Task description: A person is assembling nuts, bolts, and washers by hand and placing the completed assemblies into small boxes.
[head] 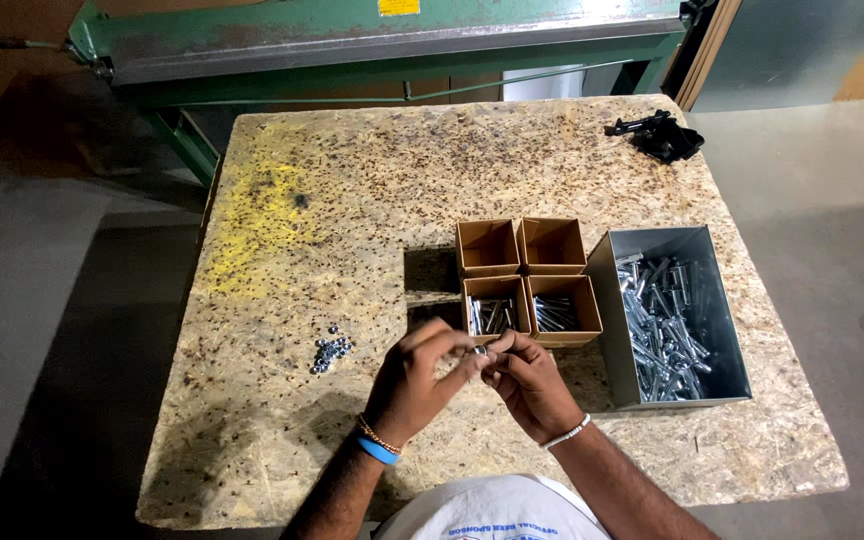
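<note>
Where the two hands met above the near edge of the counter (372, 180), a small metal piece (479, 350), probably a bolt, was pinched between them, too small and too covered to identify with certainty. The left hand (414, 382) had its fingers (442, 335) curled closed onto it from one side, and the right hand (530, 385) gripped it from the other with its fingertips drawn together.

Just beyond the hands stood four small cardboard boxes (524, 280) in a square, touching one another; the two nearer ones held bolts, the two farther ones looked empty. Right beside them on the right sat a grey metal bin (727, 330) full of loose bolts (664, 325). To the left of the hands, apart from them, lay a small heap of nuts (330, 352) on the bare chipboard. A black object (657, 135) rested near the far right corner, its kind unclear. Past the counter's far edge ran a green machine (382, 45), cut off by the top of the view. The person's forearms and white shirt were cut off at the bottom.
</note>
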